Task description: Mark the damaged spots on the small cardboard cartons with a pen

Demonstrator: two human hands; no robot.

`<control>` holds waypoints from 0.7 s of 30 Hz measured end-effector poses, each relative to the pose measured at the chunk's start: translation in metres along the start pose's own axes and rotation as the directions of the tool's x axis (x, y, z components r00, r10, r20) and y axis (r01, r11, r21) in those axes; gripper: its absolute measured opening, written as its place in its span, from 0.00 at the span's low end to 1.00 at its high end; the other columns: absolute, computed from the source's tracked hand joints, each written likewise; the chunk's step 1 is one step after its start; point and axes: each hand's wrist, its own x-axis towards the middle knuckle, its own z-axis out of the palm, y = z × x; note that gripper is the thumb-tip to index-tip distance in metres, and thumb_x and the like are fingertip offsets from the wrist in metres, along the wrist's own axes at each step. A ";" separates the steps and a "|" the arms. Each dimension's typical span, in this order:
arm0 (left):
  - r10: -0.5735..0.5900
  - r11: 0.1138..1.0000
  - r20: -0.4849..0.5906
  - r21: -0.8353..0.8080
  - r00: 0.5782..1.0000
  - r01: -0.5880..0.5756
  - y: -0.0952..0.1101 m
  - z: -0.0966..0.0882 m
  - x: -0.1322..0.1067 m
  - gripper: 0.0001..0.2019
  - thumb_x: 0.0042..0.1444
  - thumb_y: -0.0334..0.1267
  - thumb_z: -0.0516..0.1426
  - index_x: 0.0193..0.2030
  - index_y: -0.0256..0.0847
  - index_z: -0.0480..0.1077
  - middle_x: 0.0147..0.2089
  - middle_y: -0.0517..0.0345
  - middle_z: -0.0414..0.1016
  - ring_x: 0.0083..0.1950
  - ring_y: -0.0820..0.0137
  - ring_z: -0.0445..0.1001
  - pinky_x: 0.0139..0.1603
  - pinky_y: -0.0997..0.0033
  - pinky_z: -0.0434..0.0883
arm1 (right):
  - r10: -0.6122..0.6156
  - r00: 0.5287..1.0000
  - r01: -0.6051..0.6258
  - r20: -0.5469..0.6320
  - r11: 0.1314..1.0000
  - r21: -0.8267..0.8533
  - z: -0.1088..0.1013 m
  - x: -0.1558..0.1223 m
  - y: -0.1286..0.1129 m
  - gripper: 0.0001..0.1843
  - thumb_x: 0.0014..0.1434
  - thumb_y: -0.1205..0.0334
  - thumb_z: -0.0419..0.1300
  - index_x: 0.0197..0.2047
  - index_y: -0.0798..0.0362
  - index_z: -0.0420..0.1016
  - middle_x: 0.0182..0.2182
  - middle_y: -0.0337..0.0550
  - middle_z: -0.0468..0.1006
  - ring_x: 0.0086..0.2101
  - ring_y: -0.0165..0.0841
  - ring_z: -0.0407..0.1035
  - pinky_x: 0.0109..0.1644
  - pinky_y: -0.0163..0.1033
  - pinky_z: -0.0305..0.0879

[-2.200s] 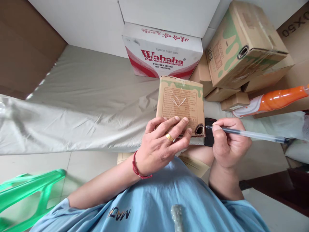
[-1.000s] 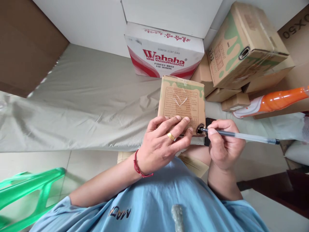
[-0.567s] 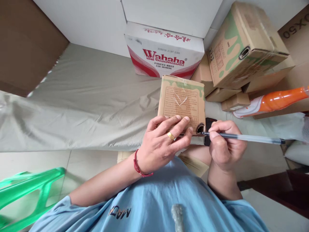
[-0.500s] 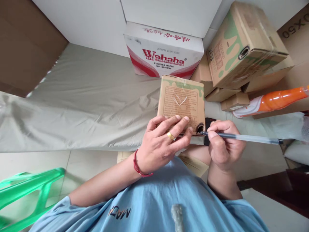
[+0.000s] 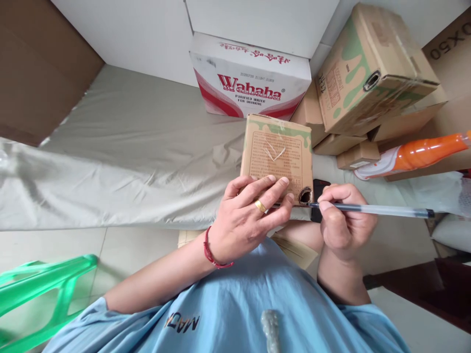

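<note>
Right hand (image 5: pixel 348 220) pinches one slim clear plastic pen (image 5: pixel 386 210); left hand (image 5: pixel 246 220), grip unclear, touches one tan cardboard box (image 5: pixel 276 159).

Held box (image 5: pixel 276 152) partly covered, green stool (image 5: pixel 47 283) cropped

Water box (image 5: pixel 253 88), upper centre: "Wahaha®", "PURIFIED WATER FOR DRINKING". Brown carton (image 5: pixel 452 41), upper right edge: "0X50", inverted. Green-splashed box (image 5: pixel 370 56), upper right: seemingly "COCONUT". Small box (image 5: pixel 275 159), centre: print too fine.
</note>
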 end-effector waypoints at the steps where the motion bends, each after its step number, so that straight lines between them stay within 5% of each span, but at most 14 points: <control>1: -0.002 1.000 0.000 -0.003 1.000 0.002 0.000 0.000 0.000 0.14 0.70 0.30 0.62 0.59 0.48 0.78 0.66 0.55 0.84 0.65 0.64 0.79 0.67 0.58 0.68 | 0.014 1.000 -0.014 -0.003 1.000 -0.012 -0.001 0.000 -0.001 0.09 0.65 0.61 0.63 0.31 0.49 0.75 0.24 0.35 0.68 0.24 0.30 0.61 0.26 0.38 0.55; 21: 0.002 1.000 -0.009 0.026 1.000 -0.002 0.000 0.001 0.000 0.13 0.71 0.31 0.61 0.59 0.48 0.77 0.65 0.56 0.85 0.65 0.64 0.80 0.67 0.58 0.69 | 0.011 0.999 -0.014 -0.038 0.997 -0.081 -0.005 0.000 -0.003 0.12 0.64 0.57 0.63 0.29 0.49 0.74 0.24 0.38 0.69 0.26 0.32 0.65 0.28 0.38 0.58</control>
